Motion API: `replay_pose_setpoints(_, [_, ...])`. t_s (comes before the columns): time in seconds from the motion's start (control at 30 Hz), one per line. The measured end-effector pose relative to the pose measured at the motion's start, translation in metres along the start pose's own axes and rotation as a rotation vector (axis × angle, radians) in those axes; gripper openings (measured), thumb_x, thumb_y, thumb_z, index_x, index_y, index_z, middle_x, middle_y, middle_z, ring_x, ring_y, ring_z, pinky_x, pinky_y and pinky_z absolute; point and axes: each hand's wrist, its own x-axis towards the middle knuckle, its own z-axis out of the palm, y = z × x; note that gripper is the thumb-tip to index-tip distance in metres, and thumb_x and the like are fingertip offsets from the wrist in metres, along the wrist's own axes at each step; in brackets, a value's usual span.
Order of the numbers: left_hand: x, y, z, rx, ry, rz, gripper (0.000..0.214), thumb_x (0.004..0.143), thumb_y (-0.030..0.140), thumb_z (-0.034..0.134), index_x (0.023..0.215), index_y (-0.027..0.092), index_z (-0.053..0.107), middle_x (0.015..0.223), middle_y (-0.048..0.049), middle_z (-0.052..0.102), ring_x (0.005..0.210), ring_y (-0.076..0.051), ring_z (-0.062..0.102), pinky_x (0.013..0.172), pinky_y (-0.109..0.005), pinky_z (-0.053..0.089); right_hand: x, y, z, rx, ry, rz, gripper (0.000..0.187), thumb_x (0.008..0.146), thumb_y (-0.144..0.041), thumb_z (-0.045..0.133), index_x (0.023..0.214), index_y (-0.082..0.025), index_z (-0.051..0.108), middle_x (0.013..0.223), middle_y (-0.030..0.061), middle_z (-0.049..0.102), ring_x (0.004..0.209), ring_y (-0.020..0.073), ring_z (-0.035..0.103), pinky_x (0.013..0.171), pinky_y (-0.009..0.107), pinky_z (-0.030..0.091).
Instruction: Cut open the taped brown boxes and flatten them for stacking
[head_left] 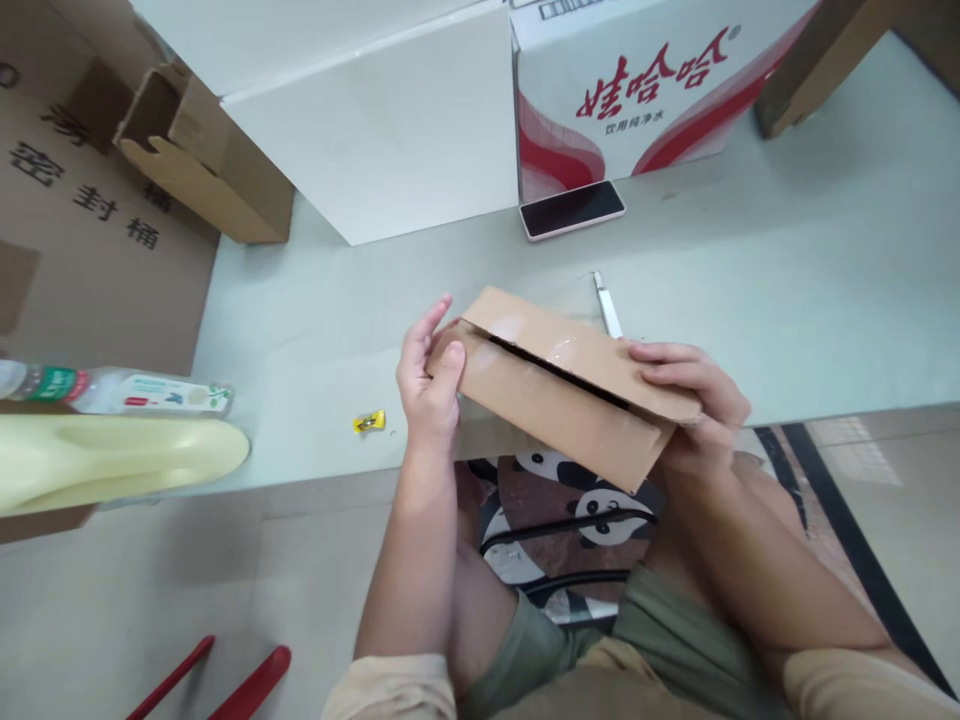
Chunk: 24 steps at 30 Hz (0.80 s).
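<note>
A small brown cardboard box [555,400] with taped flaps sits tilted at the front edge of the pale table [315,330], held between both hands. My left hand [427,385] grips its left end, thumb on the front face and fingers behind. My right hand [694,400] clasps the right end, fingers laid over the top flap. The two top flaps are nearly closed, leaving a dark slit between them.
Behind the box lie a small white cutter [607,305] and a phone [572,209]. A white carton [390,130] and a red-and-white carton [637,90] stand at the back. A yellow candy wrapper [370,422], a water bottle [120,390] and a cream plastic piece [112,460] lie left.
</note>
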Motion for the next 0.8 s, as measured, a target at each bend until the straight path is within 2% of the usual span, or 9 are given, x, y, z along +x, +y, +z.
replay_pose_setpoints(0.1, [0.000,-0.002,-0.003,0.062,-0.034,0.007,0.035,0.082,0.043,0.074,0.115,0.033,0.072,0.134,-0.0021,0.067,0.126,-0.025,0.062,0.110,-0.044,0.049,0.001,0.002,-0.003,0.021,-0.032,-0.041,0.035,0.090,-0.043,0.048,0.101,-0.029,0.078,0.110,0.0041,0.075,0.102,0.0273,0.071,0.086,0.048,0.059])
replay_pose_setpoints(0.2, [0.001,-0.004,-0.006,0.102,-0.076,0.035,0.028,0.086,0.042,0.070,0.114,0.035,0.074,0.134,-0.0006,0.067,0.134,-0.025,0.057,0.118,-0.047,0.041,0.001,0.003,-0.002,0.027,-0.001,-0.002,0.028,0.087,-0.033,0.052,0.096,-0.028,0.078,0.108,0.0030,0.076,0.101,0.0252,0.071,0.085,0.045,0.058])
replay_pose_setpoints(0.43, [0.004,0.001,-0.010,0.148,-0.139,0.022,0.021,0.089,0.043,0.067,0.106,0.036,0.077,0.135,-0.0005,0.066,0.133,-0.025,0.058,0.116,-0.050,0.042,0.000,0.002,0.000,0.010,0.041,0.028,0.024,0.086,-0.036,0.056,0.090,-0.027,0.077,0.103,0.0042,0.076,0.097,0.0263,0.071,0.083,0.046,0.057])
replay_pose_setpoints(0.63, [0.005,0.001,-0.011,0.173,-0.154,0.023,0.017,0.087,0.041,0.068,0.098,0.033,0.080,0.126,-0.0025,0.071,0.124,-0.024,0.063,0.113,-0.049,0.045,-0.001,0.001,0.002,-0.016,0.040,0.011,0.027,0.089,-0.040,0.053,0.090,-0.027,0.077,0.105,0.0045,0.075,0.097,0.0252,0.070,0.084,0.044,0.057])
replay_pose_setpoints(0.7, [0.006,0.001,-0.011,0.193,-0.144,0.044,0.019,0.087,0.042,0.068,0.096,0.031,0.080,0.123,-0.0032,0.072,0.123,-0.025,0.064,0.113,-0.050,0.045,0.000,0.000,0.003,-0.002,0.030,0.020,0.030,0.091,-0.044,0.052,0.094,-0.027,0.076,0.107,0.0051,0.075,0.099,0.0252,0.069,0.086,0.045,0.056])
replay_pose_setpoints(0.8, [0.009,0.002,-0.015,0.219,-0.098,0.043,0.021,0.086,0.042,0.067,0.093,0.028,0.080,0.119,-0.0040,0.073,0.121,-0.026,0.065,0.113,-0.050,0.044,0.002,0.003,0.003,0.069,0.054,0.063,0.040,0.093,-0.055,0.047,0.111,-0.029,0.071,0.110,0.0052,0.073,0.103,0.0257,0.069,0.089,0.047,0.057])
